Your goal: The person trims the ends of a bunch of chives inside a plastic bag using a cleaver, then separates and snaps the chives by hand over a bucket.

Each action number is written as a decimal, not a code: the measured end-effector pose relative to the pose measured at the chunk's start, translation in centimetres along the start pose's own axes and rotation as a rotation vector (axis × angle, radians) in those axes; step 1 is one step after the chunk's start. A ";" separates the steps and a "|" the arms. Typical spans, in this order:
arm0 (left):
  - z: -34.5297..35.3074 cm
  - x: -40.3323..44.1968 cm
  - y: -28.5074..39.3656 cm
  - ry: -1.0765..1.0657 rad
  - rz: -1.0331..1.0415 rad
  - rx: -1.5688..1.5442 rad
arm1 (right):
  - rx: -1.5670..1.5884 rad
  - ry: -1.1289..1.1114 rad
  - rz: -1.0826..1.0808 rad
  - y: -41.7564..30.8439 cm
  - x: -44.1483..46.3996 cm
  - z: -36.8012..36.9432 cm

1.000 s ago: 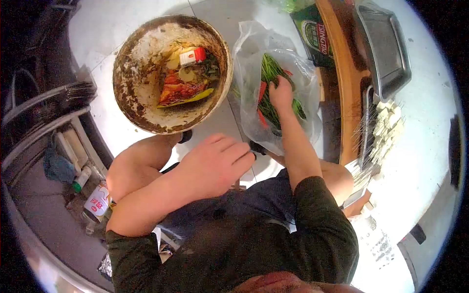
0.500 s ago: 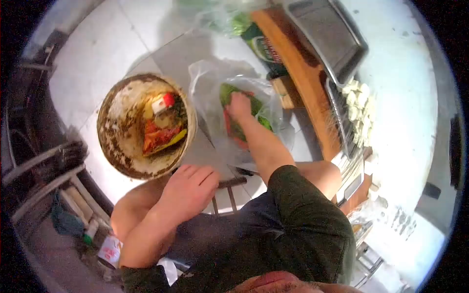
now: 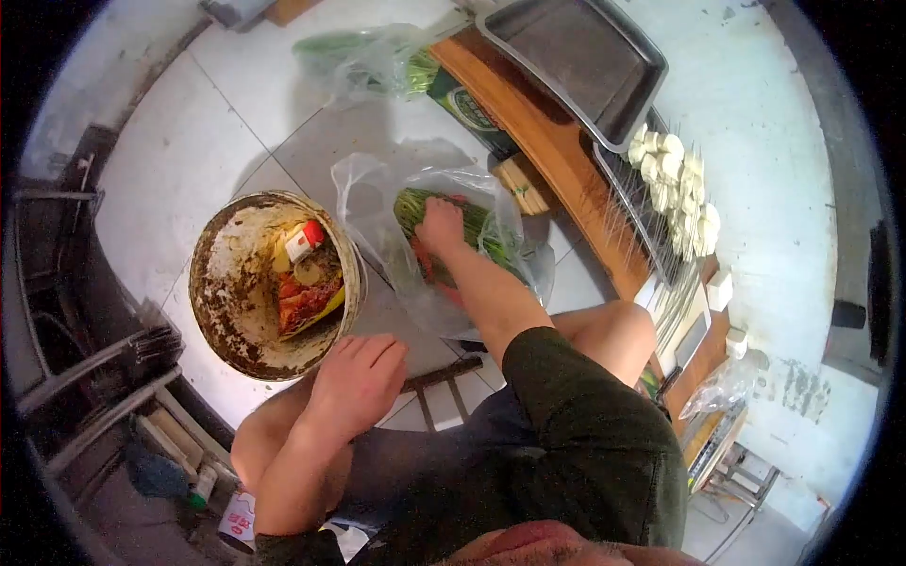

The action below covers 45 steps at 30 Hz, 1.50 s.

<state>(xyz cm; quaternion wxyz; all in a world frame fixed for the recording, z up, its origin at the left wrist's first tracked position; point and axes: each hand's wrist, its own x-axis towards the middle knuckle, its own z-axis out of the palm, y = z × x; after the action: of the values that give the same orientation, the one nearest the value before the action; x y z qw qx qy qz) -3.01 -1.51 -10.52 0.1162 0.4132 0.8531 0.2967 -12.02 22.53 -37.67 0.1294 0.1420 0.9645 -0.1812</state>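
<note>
My right hand (image 3: 441,226) reaches into an open clear plastic bag (image 3: 363,226) on the floor. Its fingers close on a bundle of thin green stalks (image 3: 410,206) with red strips around it; the fingertips are hidden among the stalks. My left hand (image 3: 359,382) rests by my left knee with its fingers curled and nothing visible in them. Just beyond it, a dirt-stained bucket (image 3: 222,283) holds scraps, among them a red and white packet (image 3: 304,241) and a red and yellow wrapper (image 3: 311,307).
On the right, a curved wooden bench (image 3: 528,108) carries a dark metal tray (image 3: 576,66) and skewers with pale pieces (image 3: 675,184). Another bag of greens (image 3: 363,61) lies farther off. A green box (image 3: 467,108) and a bundle of sticks (image 3: 519,184) are beside the bench. Metal frames (image 3: 85,349) stand left.
The view has shifted, so the bag and bucket appear lower. My right hand stays at the green stalks inside the bag, and my left hand stays by the knee.
</note>
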 end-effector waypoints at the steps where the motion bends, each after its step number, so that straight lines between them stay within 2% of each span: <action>1: -0.1 0.1 0.1 0.000 -0.004 -0.003 | -0.008 -0.004 -0.025 0.2 0.1 0.2; 3: 0.2 0.1 0.0 -0.012 -0.020 0.011 | -0.026 -0.014 -0.070 0.6 0.2 0.4; 7: -0.1 0.2 -0.1 -0.045 -0.054 0.013 | 0.018 -0.057 0.003 0.0 -0.3 -0.9; 9: -0.4 0.2 0.3 -0.042 -0.059 0.033 | 0.087 -0.108 0.011 -1.3 -2.2 -5.2; 10: -0.6 0.4 0.5 -0.029 -0.069 0.047 | 0.148 -0.008 -0.062 -1.1 -3.3 -6.2; 12: -0.9 0.6 0.9 -0.034 -0.058 0.031 | 0.288 -0.185 -0.033 -1.1 -5.4 -11.9; 14: -0.7 0.5 1.0 -0.030 -0.064 0.022 | 0.498 0.066 0.001 0.3 -8.3 -15.8; 16: -0.6 0.5 1.3 -0.011 -0.043 0.016 | 0.694 0.491 0.058 2.0 -11.5 -20.7; 17: -0.6 0.5 1.6 -0.007 -0.049 0.022 | 0.756 0.647 0.163 2.5 -13.4 -24.1; 18: -0.6 0.2 1.8 -0.010 -0.062 0.028 | 0.823 0.782 0.122 5.0 -13.8 -25.6; 20: 0.3 -0.2 1.5 -0.048 -0.163 -0.011 | 0.705 0.971 0.156 9.5 -15.0 -30.0; 21: 0.5 -0.2 1.6 -0.063 -0.213 -0.029 | 0.873 0.955 0.233 12.2 -14.6 -31.7; 22: 0.2 0.2 2.5 -0.032 -0.253 -0.033 | 0.852 0.985 0.289 14.9 -13.6 -32.6; 24: -0.5 1.0 4.6 0.027 -0.324 -0.035 | 1.222 0.735 0.399 18.1 -11.4 -34.4; 26: 1.5 0.4 2.0 0.088 -0.274 -0.252 | 1.177 0.570 0.497 20.7 -6.9 -32.7; 28: 2.1 0.4 1.0 0.109 -0.189 -0.296 | 1.308 0.387 0.477 15.4 -7.0 -34.1; 30: 1.6 0.8 1.1 0.086 -0.076 -0.160 | 1.413 0.277 0.542 13.8 -4.8 -33.7; 31: 1.4 1.0 1.3 0.119 0.055 -0.130 | 1.459 0.311 0.512 13.3 -3.7 -33.0; 34: 3.7 0.6 0.5 0.125 -0.151 -0.247 | 1.589 0.419 0.474 13.2 -1.4 -30.9; 35: 3.0 1.7 3.2 0.165 -0.092 0.018 | 1.560 0.391 0.440 13.2 -1.2 -30.7; 36: 3.0 1.9 3.1 0.124 -0.060 0.129 | 1.532 0.362 0.403 13.4 -0.9 -30.5; 37: 3.4 1.5 2.5 0.086 -0.032 0.240 | 1.289 0.243 0.375 14.2 0.0 -30.3; 38: 4.0 0.5 1.5 0.048 -0.012 0.352 | 1.182 0.229 0.370 14.1 0.4 -30.2; 39: 4.6 0.0 1.1 0.098 0.164 0.840 | 1.072 0.217 0.363 14.0 0.8 -30.5; 40: 4.9 -0.5 0.6 0.058 0.171 0.904 | 0.960 0.204 0.353 13.9 1.2 -30.8; 41: 3.3 0.1 3.3 0.015 0.172 0.970 | 1.085 0.256 0.402 14.1 1.8 -30.4; 42: 2.2 0.5 4.9 -0.029 0.164 1.035 | 0.921 0.413 0.402 14.7 2.9 -29.3; 43: 1.7 0.6 5.1 0.049 0.193 1.016 | 0.755 0.561 0.401 15.5 3.9 -27.8; 44: 1.7 0.2 5.0 0.056 0.108 0.711 | 0.585 0.714 0.400 15.4 3.3 -28.2; 45: 2.2 -0.3 4.3 0.070 0.032 0.405 | 0.681 0.789 0.380 15.3 2.4 -28.4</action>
<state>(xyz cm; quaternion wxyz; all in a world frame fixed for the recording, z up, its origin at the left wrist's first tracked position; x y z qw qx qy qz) 0.92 1.28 -9.71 -0.0035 0.4311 0.8922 0.1350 -15.01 47.73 -17.63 -0.2643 0.4045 0.7842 -0.3893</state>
